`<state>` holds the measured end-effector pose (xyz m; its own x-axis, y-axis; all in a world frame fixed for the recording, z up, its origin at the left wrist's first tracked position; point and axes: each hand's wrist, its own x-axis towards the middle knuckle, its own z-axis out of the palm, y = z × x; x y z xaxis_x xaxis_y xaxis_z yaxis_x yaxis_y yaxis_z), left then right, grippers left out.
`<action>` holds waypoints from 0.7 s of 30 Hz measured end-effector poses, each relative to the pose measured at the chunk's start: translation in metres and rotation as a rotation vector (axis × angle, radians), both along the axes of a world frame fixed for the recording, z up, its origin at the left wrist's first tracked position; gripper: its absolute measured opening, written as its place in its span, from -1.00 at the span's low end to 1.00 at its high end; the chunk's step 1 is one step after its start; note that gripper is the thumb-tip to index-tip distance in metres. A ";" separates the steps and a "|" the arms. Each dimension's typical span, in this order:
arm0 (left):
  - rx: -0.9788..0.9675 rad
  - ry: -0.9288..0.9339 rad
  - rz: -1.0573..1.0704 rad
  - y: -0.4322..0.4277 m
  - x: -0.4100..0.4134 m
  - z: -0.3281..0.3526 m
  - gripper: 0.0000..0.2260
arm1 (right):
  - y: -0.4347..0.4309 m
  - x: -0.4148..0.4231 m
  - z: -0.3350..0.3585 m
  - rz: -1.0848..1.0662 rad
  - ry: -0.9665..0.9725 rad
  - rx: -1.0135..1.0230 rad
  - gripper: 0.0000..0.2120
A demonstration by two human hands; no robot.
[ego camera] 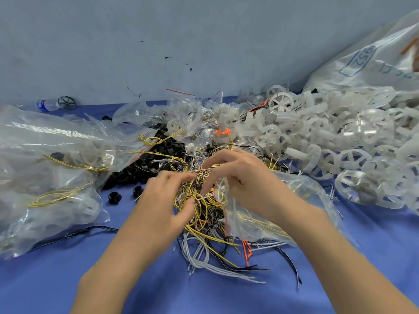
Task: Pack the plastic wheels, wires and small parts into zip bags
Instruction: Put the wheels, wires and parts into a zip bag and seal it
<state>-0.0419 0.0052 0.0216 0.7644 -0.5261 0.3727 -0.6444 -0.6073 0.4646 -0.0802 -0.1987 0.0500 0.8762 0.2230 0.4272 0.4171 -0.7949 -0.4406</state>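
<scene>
A tangle of yellow, black and white wires (199, 214) lies on the blue table in front of me. My left hand (165, 200) pinches strands of the tangle between thumb and fingers. My right hand (240, 177) is curled over the wires and grips the mouth of a clear zip bag (283, 214) that lies under my right forearm with yellow wires inside. White plastic wheels (328, 137) are heaped at the right. A pile of small black parts (145, 164) sits behind the wires.
Filled clear zip bags (49, 168) with wheels and yellow wire coils are stacked at the left. A large white sack (374, 60) leans at the back right. A water bottle (45, 104) lies by the grey wall. Loose black wire (74, 234) trails at the left.
</scene>
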 end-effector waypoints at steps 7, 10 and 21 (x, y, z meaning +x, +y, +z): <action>0.359 0.134 0.060 -0.013 -0.025 -0.015 -0.73 | -0.005 0.000 0.000 -0.038 -0.096 0.088 -0.44; 0.421 0.085 0.113 -0.019 -0.025 -0.020 -0.74 | -0.006 0.000 -0.001 -0.046 -0.088 0.096 -0.43; -0.162 0.307 0.021 -0.002 -0.009 -0.005 -0.95 | -0.001 0.001 0.006 -0.044 -0.007 0.326 -0.60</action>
<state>-0.0510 0.0030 0.0169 0.8637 -0.4620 0.2011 -0.4479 -0.5211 0.7265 -0.0787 -0.1995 0.0560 0.8789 0.0354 0.4756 0.3893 -0.6296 -0.6724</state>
